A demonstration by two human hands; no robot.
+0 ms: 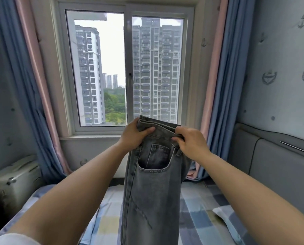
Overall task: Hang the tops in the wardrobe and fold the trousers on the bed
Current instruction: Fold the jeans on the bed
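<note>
**Jeans held up by the waistband, ready to fold**

Both hands hold the jeans (pixel 153 177) up in front of the window (pixel 126 68), above the bed (pixel 197 209). The left hand (pixel 133 137) grips the waistband at its left end, thumb lying across the front of the denim. The right hand (pixel 188 144) pinches the waistband at the right end, fingers curled over the top edge. The legs hang straight down, apparently laid one on the other, with a pocket facing the camera. Their lower ends run out of view, so whether they touch the bed cannot be told.

The step in hand looks like squaring the trousers before folding. To do it well, keep both grips firm and level so the waistband stays taut and the seams line up. A light shake would likely let the denim drop free of twists. Then lower the jeans flat onto the checked cover, clear of the pillow (pixel 227 216) at the right, before folding the legs up to the waist. Denim is stiff and heavy, so it should hold a crease once pressed. The main risk is one leg sliding off the other while the jeans are being laid down.
</note>
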